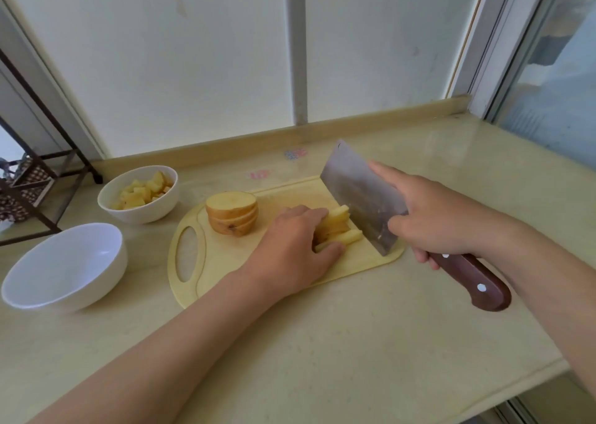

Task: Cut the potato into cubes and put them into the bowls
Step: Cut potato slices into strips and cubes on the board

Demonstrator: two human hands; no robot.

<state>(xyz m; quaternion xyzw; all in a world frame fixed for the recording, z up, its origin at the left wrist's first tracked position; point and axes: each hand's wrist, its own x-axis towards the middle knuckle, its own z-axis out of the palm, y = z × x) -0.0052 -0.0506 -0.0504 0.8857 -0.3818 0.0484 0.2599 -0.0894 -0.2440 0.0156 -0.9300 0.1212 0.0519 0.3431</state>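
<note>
On the pale cutting board (225,272) my left hand (293,246) grips a bundle of potato strips (337,227), fingers curled over them. My right hand (432,217) holds a cleaver (361,194) by its brown wooden handle, index finger stretched along the blade, whose edge rests on the board against the strips' right ends. A stack of round potato slices (232,212) stands further left on the board. A white bowl (138,210) behind the board holds potato cubes. A second white bowl (64,268), nearer and to the left, has nothing in it.
The board lies on a beige counter (354,343) whose front edge runs at lower right. A low backsplash and frosted window panels rise behind. A dark metal rack (29,194) stands at the far left.
</note>
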